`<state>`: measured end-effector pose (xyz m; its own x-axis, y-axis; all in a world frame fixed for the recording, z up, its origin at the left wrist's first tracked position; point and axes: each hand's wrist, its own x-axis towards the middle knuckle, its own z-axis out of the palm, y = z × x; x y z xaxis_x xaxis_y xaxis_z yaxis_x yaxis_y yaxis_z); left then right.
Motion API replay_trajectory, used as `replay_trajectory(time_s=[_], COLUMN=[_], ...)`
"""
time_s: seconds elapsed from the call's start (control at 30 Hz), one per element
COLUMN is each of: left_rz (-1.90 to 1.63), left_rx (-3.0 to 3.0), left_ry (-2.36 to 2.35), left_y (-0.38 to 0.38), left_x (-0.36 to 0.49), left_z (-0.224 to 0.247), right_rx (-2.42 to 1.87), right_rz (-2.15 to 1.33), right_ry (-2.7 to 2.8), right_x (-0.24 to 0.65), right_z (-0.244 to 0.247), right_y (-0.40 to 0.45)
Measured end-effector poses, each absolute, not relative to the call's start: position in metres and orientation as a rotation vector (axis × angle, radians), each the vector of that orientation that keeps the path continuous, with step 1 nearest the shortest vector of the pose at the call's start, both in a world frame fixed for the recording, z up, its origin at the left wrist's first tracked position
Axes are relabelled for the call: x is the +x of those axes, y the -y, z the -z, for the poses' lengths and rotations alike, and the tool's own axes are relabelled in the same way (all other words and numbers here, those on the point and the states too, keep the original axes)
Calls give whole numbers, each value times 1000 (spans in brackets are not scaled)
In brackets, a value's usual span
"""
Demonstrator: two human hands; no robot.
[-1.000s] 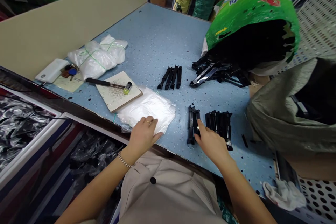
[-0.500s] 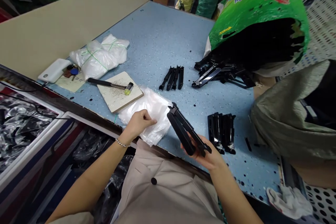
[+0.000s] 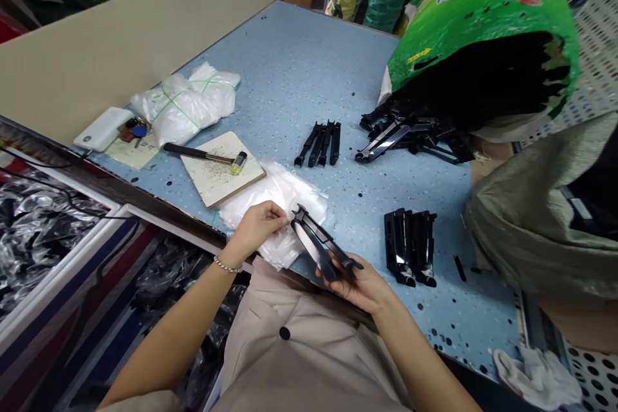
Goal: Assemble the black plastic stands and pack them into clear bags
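My right hand (image 3: pixel 360 286) is wrapped round the lower end of a pair of long black plastic parts (image 3: pixel 321 241), which tilt up and to the left. Their upper end reaches close to the fingertips of my left hand (image 3: pixel 261 225). Thumb and forefinger of that left hand are pinched together on what looks like the edge of a thin clear plastic bag, over a stack of such bags (image 3: pixel 275 190) at the table's near edge. Where the bag's edge runs exactly is hard to see.
A hammer (image 3: pixel 207 154) lies on a square board (image 3: pixel 217 187) to the left, before tied plastic bundles (image 3: pixel 188 103). Similar black parts stand in two groups (image 3: pixel 318 143) (image 3: pixel 410 244). More spill from a green sack (image 3: pixel 483 26); a grey-green sack (image 3: pixel 526 206) stands right.
My right hand has brought the black parts left and slightly down, so their upper end now meets my left fingertips. The left hand stays pinched in nearly the same place.
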<state>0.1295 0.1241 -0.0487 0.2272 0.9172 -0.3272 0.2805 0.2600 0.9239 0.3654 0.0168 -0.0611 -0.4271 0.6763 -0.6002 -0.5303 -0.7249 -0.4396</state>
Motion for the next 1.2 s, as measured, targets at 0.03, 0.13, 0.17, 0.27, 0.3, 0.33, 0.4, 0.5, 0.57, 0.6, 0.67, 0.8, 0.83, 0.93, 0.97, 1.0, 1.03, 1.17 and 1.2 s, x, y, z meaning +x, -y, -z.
replay_trajectory(time_s=[0.03, 0.13, 0.17, 0.27, 0.3, 0.33, 0.4, 0.5, 0.57, 0.6, 0.67, 0.8, 0.83, 0.93, 0.97, 1.0, 1.03, 1.17, 1.2], left_rz=[-694, -775, -788, -834, -859, -883, -907, -882, -886, -911, -979, -873, -815, -760, -768, -773, -766, -630, -594], left_rx=[1243, 1231, 1242, 1270, 1268, 1257, 1218, 1161, 1206, 1284, 1570, 2211, 2270, 2208, 2149, 2096, 2063, 2207, 2274], left_ry=[-1308, -1323, -1321, -1358, -1390, -1418, -1442, -1375, -1347, -1347, -1367, -1442, -1466, -1467, -1442, -1415, -1395, -1372, -1322], left_y=[-124, -122, -121, -119, -119, -119, -120, -119, -117, -116, -112, -106, -106, -107, -108, -109, -109, -95, -87], left_x=[128, 126, 126, 125, 124, 123, 122, 123, 123, 123, 117, 104, 103, 106, 108, 110, 112, 122, 126], left_z=[49, 54, 56, 60, 60, 59, 57, 54, 53, 52, 49, 45, 46, 51, 53, 53, 53, 41, 37], right_rx=[-1045, -929, -855, -674, -641, -623, -615, -577, -538, -529, -543, -575, -552, -442, -424, -422, -430, -473, -502], right_rz=[-2154, -2163, -2188, -2324, -2358, -2379, -2393, -2442, -2466, -2462, -2432, -2365, -2363, -2435, -2467, -2485, -2487, -2406, -2381], right_ry=[228, 184, 161, 40, -8, -49, -99, -128, -151, -163, -189, -209, -209, -209, -213, -221, -231, -213, -161], right_x=[365, 362, 360, 355, 355, 355, 358, 359, 355, 353, 349, 349, 350, 347, 344, 341, 338, 331, 330], right_z=[63, 66, 67, 72, 73, 75, 76, 74, 72, 72, 73, 67, 63, 55, 54, 54, 55, 66, 69], right_y=[-16, -13, -13, -13, -13, -12, -11, -9, -9, -10, -12, -9, -7, -6, -7, -10, -13, -32, -37])
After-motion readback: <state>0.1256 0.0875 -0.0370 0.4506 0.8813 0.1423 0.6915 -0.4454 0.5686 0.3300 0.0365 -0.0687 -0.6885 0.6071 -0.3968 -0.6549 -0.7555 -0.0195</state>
